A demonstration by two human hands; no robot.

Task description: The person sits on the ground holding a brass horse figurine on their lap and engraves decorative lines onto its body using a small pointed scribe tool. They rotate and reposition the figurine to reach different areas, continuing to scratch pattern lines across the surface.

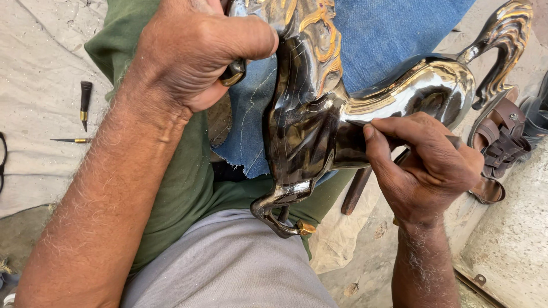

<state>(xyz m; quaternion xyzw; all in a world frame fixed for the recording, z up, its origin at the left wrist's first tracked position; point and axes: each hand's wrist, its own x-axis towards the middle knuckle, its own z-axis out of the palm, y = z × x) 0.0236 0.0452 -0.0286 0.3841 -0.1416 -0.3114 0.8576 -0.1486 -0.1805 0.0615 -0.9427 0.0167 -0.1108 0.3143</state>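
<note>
Pale, creased cloth [40, 85] covers the ground under a seated person, whose lap is draped with a blue denim rag [377, 34] over green trousers [182, 188]. Across that lap lies a glossy black horse figurine with gold-coloured mane and tail [308, 125], its head up by the left hand and its curled tail reaching away beyond the right hand.

Left hand [194, 51] is closed tight around the horse's raised front leg, thumb pressed over it, just above the chest of the figure. Right hand [425, 162] is curled in a narrow pinch around a slim dark tool [357, 124], thumb and forefinger gripping it close to the tip; the tip touches the horse's flank just below the shining back.

Well to the outer side of the left forearm, two small pointed tools lie on the cloth: a black-handled punch with a brass ring [85, 102] and a thin metal spike [71, 140]. Just beyond the right hand, under the horse's tail, sits a brown strapped sandal [502, 142]. Below the right wrist a dark wooden handle [355, 191] leans against the leg.
</note>
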